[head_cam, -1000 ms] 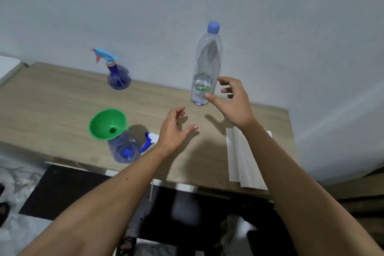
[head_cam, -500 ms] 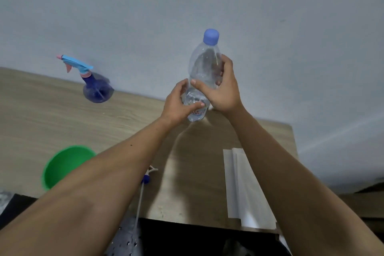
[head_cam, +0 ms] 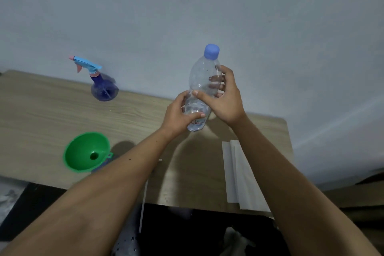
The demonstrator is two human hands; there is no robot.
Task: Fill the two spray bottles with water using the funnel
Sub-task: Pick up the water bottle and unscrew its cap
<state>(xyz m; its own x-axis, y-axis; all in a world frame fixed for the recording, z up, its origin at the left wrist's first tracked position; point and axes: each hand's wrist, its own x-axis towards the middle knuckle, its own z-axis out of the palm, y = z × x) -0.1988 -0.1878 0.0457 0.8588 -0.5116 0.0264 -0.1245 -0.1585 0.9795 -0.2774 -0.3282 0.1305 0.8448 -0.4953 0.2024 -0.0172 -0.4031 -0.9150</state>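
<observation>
**Water bottle, held two-handed above surface**

Green funnel [head_cam: 86, 151], near left on the surface [head_cam: 41, 114]; spray bottle [head_cam: 102, 87] behind. Left hand [head_cam: 179, 115] wraps the water bottle [head_cam: 200, 89] low down; right hand [head_cam: 225, 97] curls round its middle. Grip unchanged from half a second ago; cap [head_cam: 211, 51] on.

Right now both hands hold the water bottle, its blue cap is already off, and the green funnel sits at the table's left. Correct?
Not quite. The cap is still on the water bottle, as the head view shows. The rest holds: the left hand and right hand both grip it, and the funnel sits at the table's left.
</observation>
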